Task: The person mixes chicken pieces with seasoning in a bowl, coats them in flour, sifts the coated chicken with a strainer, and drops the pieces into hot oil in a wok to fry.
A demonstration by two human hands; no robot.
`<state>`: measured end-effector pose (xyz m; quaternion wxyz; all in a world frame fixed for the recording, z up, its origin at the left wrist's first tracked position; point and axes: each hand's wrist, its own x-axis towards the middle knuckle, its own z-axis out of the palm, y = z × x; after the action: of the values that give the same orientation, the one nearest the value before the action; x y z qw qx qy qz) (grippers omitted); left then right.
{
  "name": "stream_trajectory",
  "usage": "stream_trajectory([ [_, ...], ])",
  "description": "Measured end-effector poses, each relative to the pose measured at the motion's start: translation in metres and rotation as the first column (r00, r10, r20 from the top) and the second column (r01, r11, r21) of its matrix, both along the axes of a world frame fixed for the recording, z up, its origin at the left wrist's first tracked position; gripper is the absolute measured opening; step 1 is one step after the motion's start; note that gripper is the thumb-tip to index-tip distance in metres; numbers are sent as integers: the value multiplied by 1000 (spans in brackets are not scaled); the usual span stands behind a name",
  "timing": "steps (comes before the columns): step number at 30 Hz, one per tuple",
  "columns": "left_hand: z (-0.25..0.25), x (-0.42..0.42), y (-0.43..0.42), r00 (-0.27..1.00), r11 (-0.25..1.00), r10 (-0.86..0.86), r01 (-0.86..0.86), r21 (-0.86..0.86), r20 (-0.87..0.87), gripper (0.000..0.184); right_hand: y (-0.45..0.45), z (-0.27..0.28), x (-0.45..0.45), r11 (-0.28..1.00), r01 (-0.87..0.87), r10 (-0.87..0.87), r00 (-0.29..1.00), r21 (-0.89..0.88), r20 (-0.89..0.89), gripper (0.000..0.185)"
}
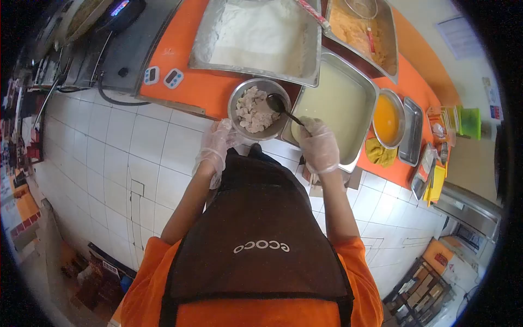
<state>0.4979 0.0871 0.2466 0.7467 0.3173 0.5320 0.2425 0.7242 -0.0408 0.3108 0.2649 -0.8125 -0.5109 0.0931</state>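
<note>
A metal bowl (233, 111) sits at the front edge of the orange counter, holding pale, flour-dusted chunks (253, 110) that look like meat pieces. My gloved left hand (217, 143) grips the bowl's near left rim. In my gloved right hand (318, 144) is the handle of a black spoon (277, 102), its head resting among the pieces at the bowl's right side. That hand hovers by the near left corner of a deep metal tray of pale yellow liquid (340, 101). Behind the bowl stands a large metal tray of white flour (256, 35).
At the far right is a tray of orange crumbs (348, 24) with a sieve. A bowl of orange liquid (387, 120), a yellow cloth (380, 152) and a narrow metal tray (411, 131) lie rightward. Two small timers (173, 78) sit left, near a stove.
</note>
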Motion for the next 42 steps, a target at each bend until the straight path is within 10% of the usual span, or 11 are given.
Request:
stream_trajectory([
  [9, -6, -3, -2, 998, 997, 65, -64, -33, 22, 23, 23, 8, -7, 995, -95, 96, 921, -21, 377, 19],
  [16, -8, 0, -1, 1000, 998, -7, 9, -62, 23, 24, -13, 49, 34, 998, -24, 42, 948, -61, 315, 16],
  [27, -3, -21, 15, 991, 990, -137, 136, -38, -6, 21, -59, -37, 83, 995, 66, -37, 945, -77, 326, 17],
  [32, 21, -34, 24, 901, 904, -427, 426, -26, -80, 21, -64, -12, 91, 912, 224, -348, 866, -343, -359, 21],
  [36, 34, -44, 36, 859, 865, -501, 496, -69, -103, 23, -46, 35, 64, 942, 205, -316, 813, -267, -490, 20],
  [39, 25, -32, 37, 942, 938, -336, 336, -85, 9, 32, -13, 43, 22, 998, -64, 65, 992, 8, -110, 19],
  [42, 3, -11, 33, 968, 968, -250, 249, -28, -34, 34, 14, 28, 4, 982, -144, 169, 961, -125, 217, 13],
])
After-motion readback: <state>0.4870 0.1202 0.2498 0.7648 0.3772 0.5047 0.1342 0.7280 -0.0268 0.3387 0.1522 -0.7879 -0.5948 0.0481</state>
